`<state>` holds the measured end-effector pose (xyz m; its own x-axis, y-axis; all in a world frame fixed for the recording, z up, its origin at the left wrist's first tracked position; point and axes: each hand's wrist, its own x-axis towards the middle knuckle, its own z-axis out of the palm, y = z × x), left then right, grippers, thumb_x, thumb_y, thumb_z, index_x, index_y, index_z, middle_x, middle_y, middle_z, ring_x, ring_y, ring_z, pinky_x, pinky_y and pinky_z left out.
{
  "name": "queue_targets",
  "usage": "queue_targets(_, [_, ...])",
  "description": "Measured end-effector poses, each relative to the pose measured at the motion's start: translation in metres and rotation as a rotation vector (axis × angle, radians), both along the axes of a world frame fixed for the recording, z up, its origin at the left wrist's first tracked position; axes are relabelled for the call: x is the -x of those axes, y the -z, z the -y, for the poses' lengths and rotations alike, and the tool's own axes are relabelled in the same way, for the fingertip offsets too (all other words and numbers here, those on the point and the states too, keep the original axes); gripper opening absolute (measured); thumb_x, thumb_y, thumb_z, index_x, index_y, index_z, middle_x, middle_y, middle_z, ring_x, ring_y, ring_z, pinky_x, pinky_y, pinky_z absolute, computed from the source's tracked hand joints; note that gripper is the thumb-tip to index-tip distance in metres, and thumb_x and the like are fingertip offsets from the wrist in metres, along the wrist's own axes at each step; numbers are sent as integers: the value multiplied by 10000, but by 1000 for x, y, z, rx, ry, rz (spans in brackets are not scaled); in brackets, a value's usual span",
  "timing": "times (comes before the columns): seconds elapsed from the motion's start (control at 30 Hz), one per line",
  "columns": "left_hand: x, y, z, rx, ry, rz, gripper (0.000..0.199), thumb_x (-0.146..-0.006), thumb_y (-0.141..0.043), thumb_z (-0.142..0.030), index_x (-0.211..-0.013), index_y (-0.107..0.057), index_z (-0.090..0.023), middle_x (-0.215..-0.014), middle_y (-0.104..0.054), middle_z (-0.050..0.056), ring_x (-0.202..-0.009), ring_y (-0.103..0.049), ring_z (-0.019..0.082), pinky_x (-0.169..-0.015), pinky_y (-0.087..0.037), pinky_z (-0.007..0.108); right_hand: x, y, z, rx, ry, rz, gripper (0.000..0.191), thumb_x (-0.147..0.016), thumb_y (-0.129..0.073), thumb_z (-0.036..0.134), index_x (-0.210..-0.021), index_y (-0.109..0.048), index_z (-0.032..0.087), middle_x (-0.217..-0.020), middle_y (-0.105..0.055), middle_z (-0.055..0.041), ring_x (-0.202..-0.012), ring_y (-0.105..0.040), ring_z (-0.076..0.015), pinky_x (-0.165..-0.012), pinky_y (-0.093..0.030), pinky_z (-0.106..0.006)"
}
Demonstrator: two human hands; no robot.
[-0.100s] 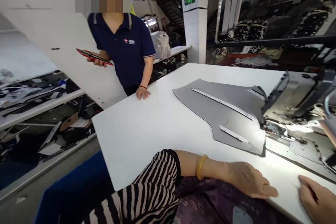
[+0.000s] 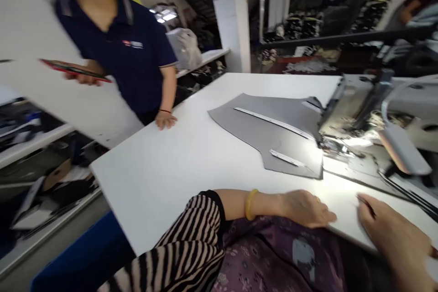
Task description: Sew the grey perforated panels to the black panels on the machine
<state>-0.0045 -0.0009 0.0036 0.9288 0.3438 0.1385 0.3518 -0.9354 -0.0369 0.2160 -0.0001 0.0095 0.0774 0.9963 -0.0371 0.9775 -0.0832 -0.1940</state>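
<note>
My left hand (image 2: 306, 210) rests at the table's front edge, palm down, fingers stretched out and holding nothing. To its right, my right hand (image 2: 386, 221) is closed around a small, dark, pointed tool (image 2: 368, 205), of which only a thin tip and a dark edge show. Beyond both hands a large grey fabric panel (image 2: 239, 121) lies flat on the white table (image 2: 164, 173). Two long white strips (image 2: 273, 122) run along the panel, and a shorter piece sits near its far corner. The panel's right end lies by the sewing machine (image 2: 345, 141), under a bright light.
A co-worker in a navy polo shirt (image 2: 133, 64) stands at the table's far left edge, one hand on it, a red-edged phone or tablet (image 2: 75, 70) in the other. A grey lamp head (image 2: 405, 148) hangs over the machine. Shelves with scraps (image 2: 51, 182) stand at left.
The view has swung right, so the table, panel and co-worker appear further left. More of my right hand and the sewing machine shows. Both hands keep about the same pose.
</note>
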Motion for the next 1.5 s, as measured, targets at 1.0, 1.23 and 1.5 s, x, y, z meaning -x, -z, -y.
queue_targets(1.0, [7, 4, -7, -185, 47, 259, 274, -943, -381, -187, -708, -521, -186, -582, -538, 0, -502, -441, 127, -516, -309, 276, 13, 4, 2, -335, -88, 113, 289, -880, -437, 187, -1005, -698, 172, -790, -639, -90, -785, -511, -234, -657, -277, -337])
queue_targets(1.23, [7, 3, -7, -199, 41, 267, 267, -935, -407, -192, -691, -516, -188, -574, -531, -3, -500, -447, 125, -509, -311, 278, 9, 11, -4, -445, -100, 96, 245, -855, -464, 185, -935, -696, 188, -821, -612, -86, -799, -474, -234, -733, -293, -352])
queue_targets(1.5, [7, 5, -7, -208, 41, 308, 251, -937, -417, -199, -713, -530, -190, -587, -532, -6, -526, -468, 136, -510, -319, 289, 8, 16, -3, -487, -125, 70, 255, -876, -447, 189, -947, -692, 191, -876, -635, -91, -843, -491, -238, -766, -326, -366])
